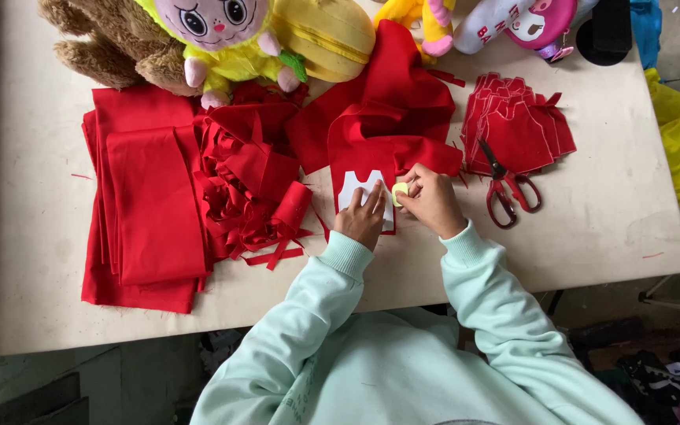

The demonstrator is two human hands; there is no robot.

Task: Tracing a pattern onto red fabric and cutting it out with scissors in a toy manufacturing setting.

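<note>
Left hand [362, 214] flat, fingers spread and pressing a white paper pattern [353, 187] down on a strip of red fabric [371, 145] mid-table. Right hand [432, 198] pinched shut on a small pale-yellow chalk piece [400, 190] right at the pattern's edge. Red-handled scissors [505, 185] just right, lying partly on a stack of cut red pieces [517, 122]; folded red cloth [147, 205] and scraps [249, 189] off left.

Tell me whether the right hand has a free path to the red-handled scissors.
Probably yes: the scissors lie in the open on the table just beside the right hand, nothing between, though it holds a yellow chalk piece.
</note>
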